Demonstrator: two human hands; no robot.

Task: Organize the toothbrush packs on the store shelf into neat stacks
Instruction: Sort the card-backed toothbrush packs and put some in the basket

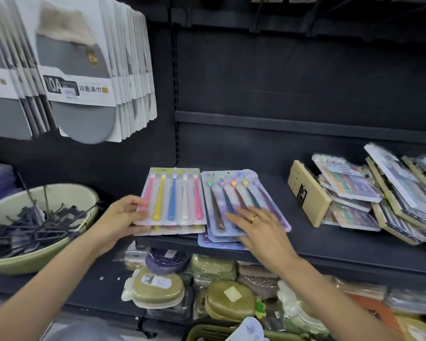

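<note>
On a dark store shelf [330, 244], a person's left hand [123, 217] grips the left edge of a stack of bright-handled toothbrush packs [174, 198], thumb on top and fingers curled beneath. Just beside it, the right hand [258, 225], wearing a gold ring [253, 219], rests flat with straight fingers on a stack of dark-handled toothbrush packs [234, 200] overhanging the shelf's front edge. Further right, more packs lie in a jumbled pile [369, 193]. A green basin [35, 230] of black hooks sits at left.
</note>
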